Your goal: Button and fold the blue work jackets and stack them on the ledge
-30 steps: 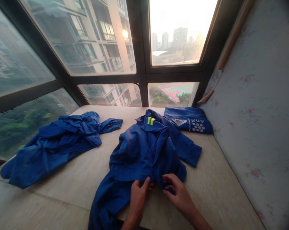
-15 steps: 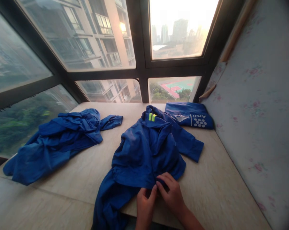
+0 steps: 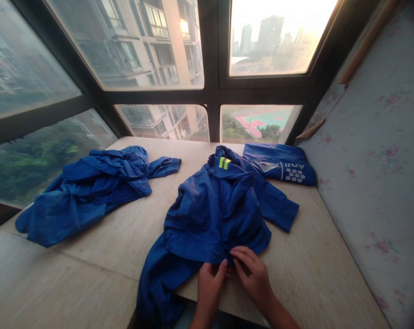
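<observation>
A blue work jacket (image 3: 203, 205) with a yellow-green striped patch lies rumpled in front of me, its collar toward the window. One of its sleeves (image 3: 160, 283) trails over the near edge, and the other sleeve (image 3: 277, 208) stretches out to the right. At the middle of the hem, my left hand (image 3: 210, 281) pinches the cloth between thumb and fingers. Just to the right, my right hand (image 3: 255, 274) is closed on the same hem, with its thumb and fingertips close together. The exact bit of cloth between the fingertips is partly hidden.
Another crumpled blue garment (image 3: 90, 192) lies on the left of the pale ledge (image 3: 100, 274). Behind the jacket at the right is a folded blue garment (image 3: 278, 160) with white lettering. Dark-framed windows (image 3: 212, 96) border the back, and a flowered wall (image 3: 374, 183) the right.
The camera view has shifted a little, moving the scene rightward. Both hands stay at the hem; the dark fold that showed between my right fingers is no longer visible.
</observation>
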Demonstrator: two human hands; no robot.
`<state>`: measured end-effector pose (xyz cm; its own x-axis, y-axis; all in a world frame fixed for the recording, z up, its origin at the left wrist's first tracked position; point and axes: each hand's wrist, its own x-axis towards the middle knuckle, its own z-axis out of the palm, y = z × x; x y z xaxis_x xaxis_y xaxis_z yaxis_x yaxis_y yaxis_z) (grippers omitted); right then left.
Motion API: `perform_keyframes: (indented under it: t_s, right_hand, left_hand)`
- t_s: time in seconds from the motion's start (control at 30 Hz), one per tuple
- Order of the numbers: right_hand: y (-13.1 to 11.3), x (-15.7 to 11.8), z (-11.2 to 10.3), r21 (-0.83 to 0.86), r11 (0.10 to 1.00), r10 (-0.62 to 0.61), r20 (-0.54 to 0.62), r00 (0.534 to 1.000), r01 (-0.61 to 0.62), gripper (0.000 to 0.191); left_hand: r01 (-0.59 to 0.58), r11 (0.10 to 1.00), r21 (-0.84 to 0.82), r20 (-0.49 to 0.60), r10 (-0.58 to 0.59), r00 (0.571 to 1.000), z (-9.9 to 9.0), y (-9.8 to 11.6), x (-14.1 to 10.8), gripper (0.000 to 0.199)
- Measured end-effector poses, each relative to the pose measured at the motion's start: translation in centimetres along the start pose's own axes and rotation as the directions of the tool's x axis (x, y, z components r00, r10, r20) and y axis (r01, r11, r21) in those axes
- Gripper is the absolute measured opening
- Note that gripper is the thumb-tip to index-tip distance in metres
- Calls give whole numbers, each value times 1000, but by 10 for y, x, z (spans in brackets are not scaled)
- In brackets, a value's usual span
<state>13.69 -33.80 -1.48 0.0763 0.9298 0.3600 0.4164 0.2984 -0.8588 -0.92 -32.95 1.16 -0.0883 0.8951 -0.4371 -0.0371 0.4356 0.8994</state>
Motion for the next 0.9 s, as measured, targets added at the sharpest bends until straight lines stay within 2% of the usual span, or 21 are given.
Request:
perform_keyframes:
  t_s: [0.2,0.53,0.6,0.67,0.73,0.8,0.87,0.9]
  right_hand:
    - [0,0,2,-86,996,-3,-78,997,-4,26]
    - [-5,-2,1,-27,999,-21,7,1000,21,25]
    - [-4,-1,0,-16,999,33,-34,999,-34,24]
    - [-1,1,-2,5,990,140,-119,983,-140,22]
    - [2,4,-5,52,964,265,-195,944,-260,23]
    - [4,7,-8,112,931,364,-223,904,-347,27]
    - [4,7,-9,149,915,401,-225,888,-376,28]
    - [3,6,-8,147,920,389,-223,894,-364,27]
  left_hand:
    - [-3,999,38,61,0,998,1,2,2,55]
    - [-86,988,128,78,77,994,4,1,-2,57]
    - [-75,990,122,69,67,995,4,1,-2,59]
    - [-53,994,100,56,48,997,4,0,-2,61]
    - [-52,995,84,49,48,998,3,-1,-3,61]
    - [-75,993,88,56,70,996,2,-3,-4,59]
    - [-97,990,105,67,90,994,1,-6,-5,57]
    - [-106,988,117,70,98,993,0,-7,-5,55]
